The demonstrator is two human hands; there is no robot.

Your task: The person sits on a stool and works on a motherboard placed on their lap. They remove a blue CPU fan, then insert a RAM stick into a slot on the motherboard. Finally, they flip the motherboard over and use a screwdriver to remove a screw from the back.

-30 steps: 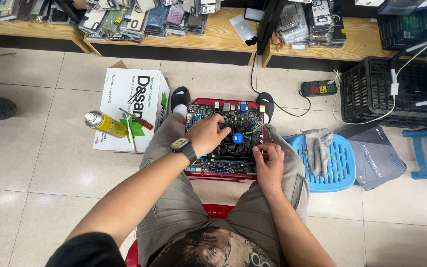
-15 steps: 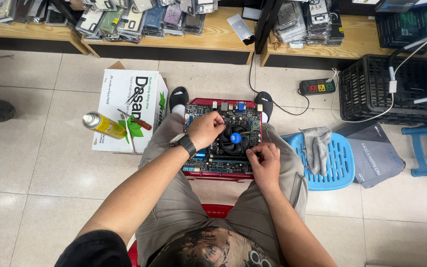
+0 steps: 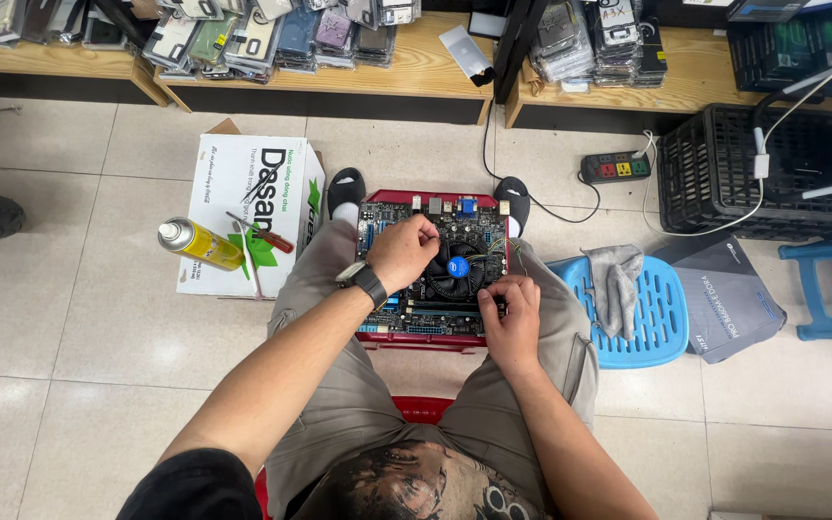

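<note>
We see the right hand (image 3: 510,313) with fingers closed on the near right edge of the motherboard (image 3: 432,265), which rests across the knees; the left hand (image 3: 403,250), fingers curled, presses beside the round cooler fan (image 3: 457,267); a yellow spray can (image 3: 197,243) lies on the white box (image 3: 243,193) farther left.

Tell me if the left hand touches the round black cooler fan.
Touching: the head view shows the left hand resting its fingers on the round black cooler fan rim.

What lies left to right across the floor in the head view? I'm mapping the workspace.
Spray can → screwdriver → left hand → fan → right hand → grey cloth → black crate
</note>
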